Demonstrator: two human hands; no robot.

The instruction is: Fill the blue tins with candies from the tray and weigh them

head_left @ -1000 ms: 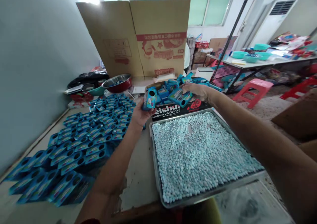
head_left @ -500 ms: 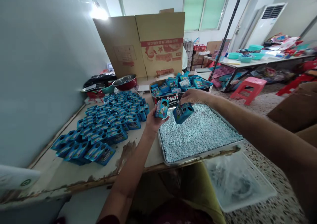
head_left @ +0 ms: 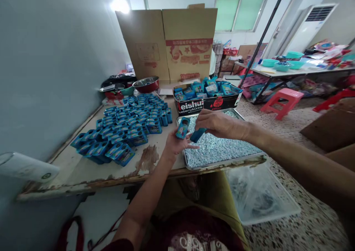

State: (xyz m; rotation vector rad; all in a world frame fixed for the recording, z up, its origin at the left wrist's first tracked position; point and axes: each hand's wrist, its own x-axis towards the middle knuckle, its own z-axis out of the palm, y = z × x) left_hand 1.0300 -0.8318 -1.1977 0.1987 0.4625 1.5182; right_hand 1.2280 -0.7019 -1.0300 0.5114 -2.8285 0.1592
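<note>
My left hand (head_left: pixel 175 146) grips a small blue box (head_left: pixel 182 127) upright, just over the left rim of a metal tray (head_left: pixel 222 164) heaped with pale blue candies. My right hand (head_left: pixel 219 123) is closed on a second small blue box (head_left: pixel 198 134), held low over the candies and close beside the first. Behind the tray stands a black carton (head_left: pixel 205 103) piled with more of these blue boxes. Many blue boxes (head_left: pixel 130 127) lie in rows on the worn table (head_left: pixel 83 173) to the left.
A big brown cardboard sheet (head_left: pixel 169 43) stands at the table's back, with a red metal bowl (head_left: pixel 145 84) beside it. A clear plastic bin (head_left: pixel 260 195) sits on the floor under the tray's right end. A pink stool (head_left: pixel 280 99) and a cluttered table (head_left: pixel 294 67) stand at the right.
Both hands have drawn back from the black carton toward me, each carrying a blue box, and come closer together over the tray. The view has pulled back and lowered.
</note>
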